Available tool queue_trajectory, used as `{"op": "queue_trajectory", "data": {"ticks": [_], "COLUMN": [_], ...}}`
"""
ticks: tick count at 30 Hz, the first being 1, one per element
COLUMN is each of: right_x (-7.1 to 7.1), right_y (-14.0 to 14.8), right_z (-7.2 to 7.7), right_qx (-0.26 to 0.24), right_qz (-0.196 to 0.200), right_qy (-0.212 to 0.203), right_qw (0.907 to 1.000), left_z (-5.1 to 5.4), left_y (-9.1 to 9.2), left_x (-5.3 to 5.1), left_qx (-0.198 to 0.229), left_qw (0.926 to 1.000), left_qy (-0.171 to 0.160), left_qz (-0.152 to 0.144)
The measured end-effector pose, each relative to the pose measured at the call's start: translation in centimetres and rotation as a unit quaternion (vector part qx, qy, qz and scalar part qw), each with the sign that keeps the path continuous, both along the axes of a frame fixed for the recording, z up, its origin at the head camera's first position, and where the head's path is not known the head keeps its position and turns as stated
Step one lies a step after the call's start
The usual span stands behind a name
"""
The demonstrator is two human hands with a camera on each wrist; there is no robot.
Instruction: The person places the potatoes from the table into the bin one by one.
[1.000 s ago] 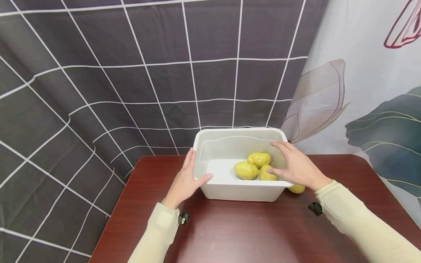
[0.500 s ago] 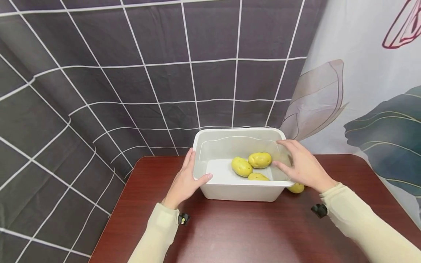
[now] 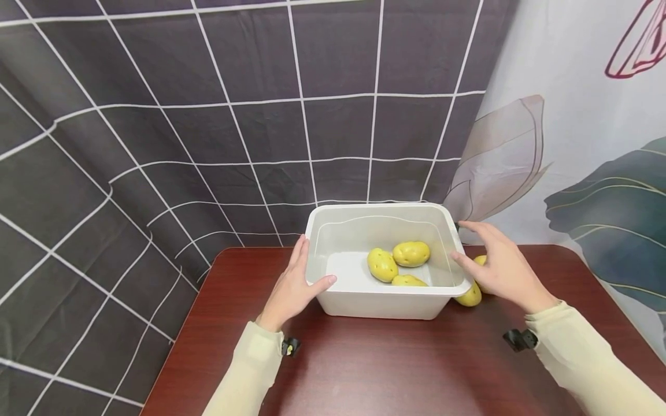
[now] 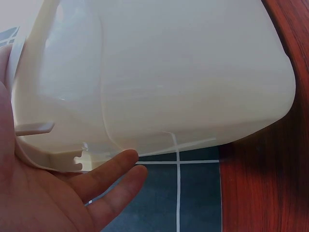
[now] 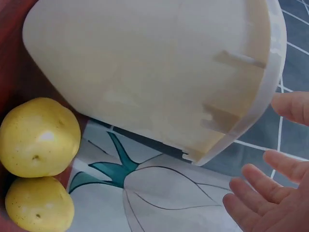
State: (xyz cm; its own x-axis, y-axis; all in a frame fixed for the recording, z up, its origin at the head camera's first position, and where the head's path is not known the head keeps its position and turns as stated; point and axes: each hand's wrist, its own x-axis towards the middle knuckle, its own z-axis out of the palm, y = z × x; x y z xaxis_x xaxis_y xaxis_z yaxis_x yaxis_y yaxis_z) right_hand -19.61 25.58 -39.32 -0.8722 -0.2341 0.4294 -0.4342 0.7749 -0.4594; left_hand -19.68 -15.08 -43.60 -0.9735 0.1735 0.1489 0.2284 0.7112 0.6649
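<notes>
A white plastic bin (image 3: pixel 385 305) stands on the table with three yellow potatoes in it: one at the left (image 3: pixel 382 264), one behind (image 3: pixel 411 254) and one partly hidden by the front wall (image 3: pixel 409 281). My left hand (image 3: pixel 293 287) grips the bin's left end, thumb over the rim and fingers along the outside. My right hand (image 3: pixel 512 271) is just off the bin's right end, fingers spread and holding nothing. Beside that end lie two more potatoes (image 5: pixel 41 137) (image 5: pixel 40 205) on the table, one partly behind the right hand in the head view.
The reddish-brown wooden table (image 3: pixel 364 370) ends just behind the bin. A dark cloth with white grid lines (image 3: pixel 333 133) hangs behind it. To the right hangs a pale cloth with printed leaves (image 3: pixel 562 162).
My right hand has moved right, out of the bin and past its rim. The potatoes inside have shifted, one toward the front wall. The left hand has stayed in place.
</notes>
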Motion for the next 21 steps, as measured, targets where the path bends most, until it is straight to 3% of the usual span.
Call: {"op": "queue_trajectory", "data": {"ticks": [12,21], "right_x": [1.5,2.4], "right_y": [1.5,1.8], "right_z": [-0.6,-2.3], "right_qx": [-0.055,-0.066], "right_qz": [-0.043,-0.067], "right_qy": [0.005,-0.009], "right_qw": [0.9975,0.9955], "left_z": [0.0,-0.2], "left_y": [0.0,-0.1], "left_x": [0.1,0.0], "left_qx": [0.006,0.006], "left_qw": [1.0,0.9999], "left_qy": [0.003,0.008], "left_qz": [-0.003,-0.007]}}
